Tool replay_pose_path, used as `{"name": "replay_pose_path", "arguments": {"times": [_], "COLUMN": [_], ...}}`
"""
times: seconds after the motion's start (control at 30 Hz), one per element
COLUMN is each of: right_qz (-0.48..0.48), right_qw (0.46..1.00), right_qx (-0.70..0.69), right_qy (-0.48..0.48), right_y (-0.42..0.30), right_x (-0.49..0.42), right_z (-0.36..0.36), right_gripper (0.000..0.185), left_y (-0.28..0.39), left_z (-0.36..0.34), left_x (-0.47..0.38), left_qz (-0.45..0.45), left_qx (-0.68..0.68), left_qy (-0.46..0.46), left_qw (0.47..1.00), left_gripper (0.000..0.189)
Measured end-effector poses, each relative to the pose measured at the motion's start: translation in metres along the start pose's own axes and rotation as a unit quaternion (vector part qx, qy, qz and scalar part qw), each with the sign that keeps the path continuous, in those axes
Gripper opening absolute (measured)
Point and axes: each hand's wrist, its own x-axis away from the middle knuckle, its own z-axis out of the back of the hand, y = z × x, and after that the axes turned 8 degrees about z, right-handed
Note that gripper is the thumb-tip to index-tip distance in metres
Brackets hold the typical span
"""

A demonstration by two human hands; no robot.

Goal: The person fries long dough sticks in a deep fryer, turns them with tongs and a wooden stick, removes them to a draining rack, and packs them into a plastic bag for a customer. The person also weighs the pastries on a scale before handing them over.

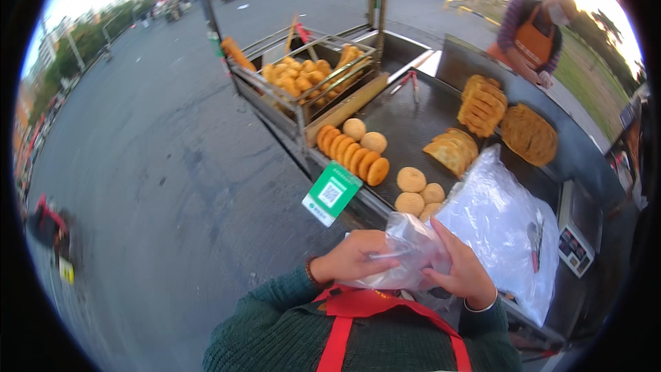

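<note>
Both of my hands hold a crumpled clear plastic bag (pixel 413 253) in front of my red apron, at the near edge of the stall. My left hand (pixel 356 258) grips the bag's left side between thumb and fingers. On its right side is my right hand (pixel 459 263), thumb and forefinger spread around the plastic. Just beyond lie round sesame-coated cakes (pixel 411 180) and a row of orange-brown fried cakes (pixel 353 157). A big pile of clear plastic bags (pixel 501 217) lies right of my right hand, with tongs (pixel 536 245) on top.
A metal tray (pixel 408 108) bears folded pastries (pixel 453 151), stacked fried dough (pixel 481 106) and red-handled tongs (pixel 408 85). A railed rack (pixel 335 88) of fried pieces stands back left. A green card with a printed code (pixel 332 194) hangs in front. A scale (pixel 579 227) is right; a co-worker (pixel 532 36) stands beyond.
</note>
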Motion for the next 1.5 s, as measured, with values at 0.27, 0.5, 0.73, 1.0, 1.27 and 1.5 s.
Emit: {"name": "replay_pose_path", "arguments": {"times": [0.27,0.5,0.73,1.0,1.27,1.5], "right_qz": [0.067,-0.061,0.044,-0.046,-0.118,-0.055], "right_qw": [0.983,0.586,0.582,0.804,0.800,0.811], "right_qx": [-0.168,-0.806,-0.811,-0.589,-0.588,-0.583], "right_qy": [0.005,0.055,-0.040,0.060,0.019,-0.007], "right_y": [0.049,0.074,0.094,0.072,0.091,0.092], "right_x": [0.008,-0.013,0.008,0.006,0.015,0.021], "right_z": [0.024,-0.046,-0.056,-0.071,-0.068,-0.076], "right_gripper": [0.067,0.077,0.092,0.022,0.006,0.012], "left_y": [0.032,0.022,0.019,0.041,0.027,0.004], "left_z": [0.013,-0.001,-0.002,-0.021,-0.016,-0.019], "left_x": [0.055,0.072,0.115,0.126,0.143,0.149], "left_qz": [0.152,0.194,0.189,0.245,0.281,0.283], "left_qx": [0.150,0.317,0.287,0.129,-0.060,-0.264], "left_qy": [0.134,0.419,0.493,0.486,0.572,0.579], "left_qw": [0.968,0.828,0.799,0.829,0.769,0.718], "left_gripper": [0.015,0.016,0.026,0.025,0.031,0.036]}}
